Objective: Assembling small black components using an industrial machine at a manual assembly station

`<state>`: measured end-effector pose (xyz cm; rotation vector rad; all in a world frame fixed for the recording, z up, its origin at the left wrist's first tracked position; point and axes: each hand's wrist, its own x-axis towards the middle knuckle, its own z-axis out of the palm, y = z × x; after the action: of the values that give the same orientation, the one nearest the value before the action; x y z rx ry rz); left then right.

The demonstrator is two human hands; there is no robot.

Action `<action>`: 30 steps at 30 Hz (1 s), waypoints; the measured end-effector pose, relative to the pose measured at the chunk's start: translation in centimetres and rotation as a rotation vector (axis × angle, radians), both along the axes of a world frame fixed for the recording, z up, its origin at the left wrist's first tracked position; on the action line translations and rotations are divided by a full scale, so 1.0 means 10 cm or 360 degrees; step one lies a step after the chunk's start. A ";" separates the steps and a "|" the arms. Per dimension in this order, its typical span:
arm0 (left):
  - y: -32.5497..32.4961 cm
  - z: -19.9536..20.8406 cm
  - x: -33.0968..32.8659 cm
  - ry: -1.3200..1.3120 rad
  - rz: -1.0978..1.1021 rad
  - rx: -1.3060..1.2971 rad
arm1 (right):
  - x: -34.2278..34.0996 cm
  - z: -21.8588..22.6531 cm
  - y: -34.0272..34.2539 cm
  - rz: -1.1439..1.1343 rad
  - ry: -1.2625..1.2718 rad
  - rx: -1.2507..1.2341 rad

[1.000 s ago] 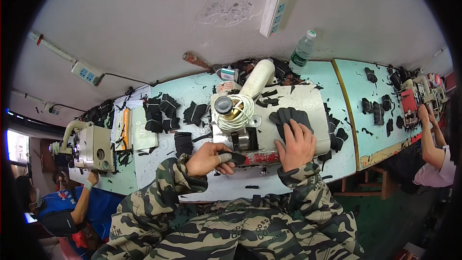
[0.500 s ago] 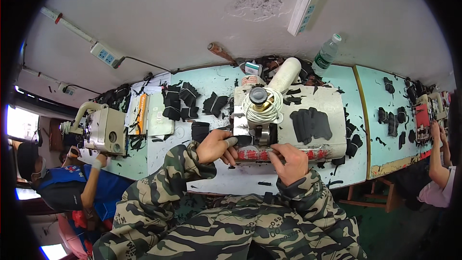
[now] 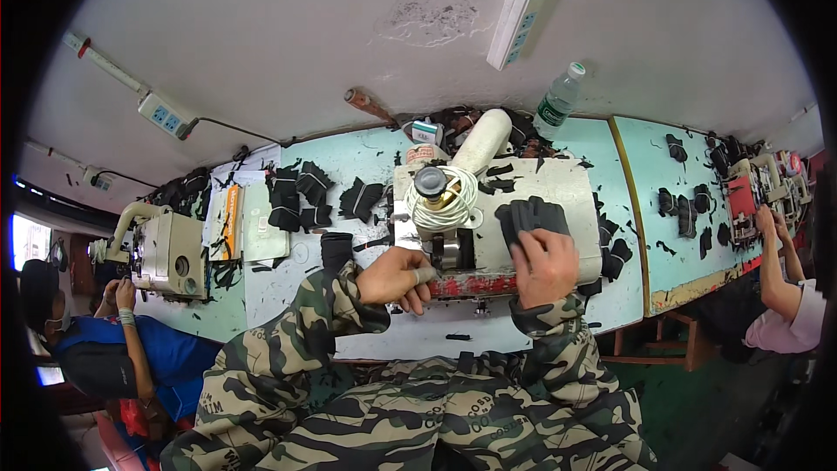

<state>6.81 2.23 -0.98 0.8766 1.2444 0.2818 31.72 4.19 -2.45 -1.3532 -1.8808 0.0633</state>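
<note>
A pale bench machine (image 3: 558,174) stands before me, with a metal roller (image 3: 451,253) and a worn red strip (image 3: 488,286) along its front. My left hand (image 3: 397,279) is closed at the front left of the roller, fingers curled down. One finger wears a light wrap, and whatever its fingertips hold is hidden. On the machine's flat top lies a pile of flat black pieces (image 3: 529,214) with rounded finger-like ends, fabric or leather. My right hand (image 3: 545,269) is bent over the pile's near edge, its fingers closed on the pieces.
Coiled pale cord (image 3: 462,209) hangs around a black knob (image 3: 430,181). Tied black bundles (image 3: 362,199) lie left on the pale bench (image 3: 357,344); scraps are scattered about. A water bottle (image 3: 558,100) stands behind. Co-workers sit at machines on the left (image 3: 170,253) and right (image 3: 741,201).
My right hand has moved from the machine's front edge up and back onto the black pile. The left stays beside the roller; the black piece seen by it earlier no longer shows. The view has shifted slightly.
</note>
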 end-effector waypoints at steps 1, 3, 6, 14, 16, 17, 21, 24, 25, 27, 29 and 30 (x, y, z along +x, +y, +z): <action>-0.01 -0.01 0.02 -0.0008 -0.0008 0.0001 | 0.02 -0.01 -0.02 0.0031 -0.0123 -0.0082; -0.03 -0.04 0.06 -0.0041 -0.0032 0.0022 | 0.05 -0.05 -0.06 0.0052 -0.0253 -0.0165; -0.07 0.02 0.06 -0.0065 -0.0010 0.0043 | 0.03 -0.07 -0.08 -0.0004 -0.0137 -0.0221; -0.50 -0.09 -0.68 -0.0031 0.0396 0.0264 | -0.19 -0.10 -0.18 0.0036 -0.0016 -0.0116; -0.59 -0.29 -1.20 0.0105 0.0468 0.0315 | -0.51 0.03 -0.40 0.0169 0.0187 -0.0267; -0.65 -0.41 -1.49 0.0291 0.0439 0.0355 | -0.71 0.06 -0.54 0.0346 0.0298 -0.0482; -0.78 -1.04 -2.46 0.1345 -0.0046 0.1094 | -1.58 -0.16 -1.12 0.1133 0.0363 -0.1076; -0.72 -0.95 -2.54 0.1410 -0.0109 0.1175 | -1.84 -0.30 -1.21 0.1184 0.0216 -0.1189; -0.75 -0.91 -2.58 0.1473 -0.0116 0.1273 | -1.81 -0.27 -1.17 0.1212 0.0229 -0.1198; -0.81 -1.01 -2.67 0.1442 -0.0065 0.1285 | -1.64 -0.25 -0.87 0.0776 0.0436 -0.1094; -0.78 -1.03 -2.63 0.1437 -0.0098 0.1260 | -1.27 -0.21 -0.58 0.0096 0.0413 -0.0830; -0.71 -1.10 -2.61 0.1397 -0.0118 0.1285 | -1.09 -0.21 -0.44 -0.0154 0.0435 -0.0599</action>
<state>-19.33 -4.92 -12.02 1.8632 1.9377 0.3614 20.83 -0.21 -4.53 -1.5923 -1.6211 0.5489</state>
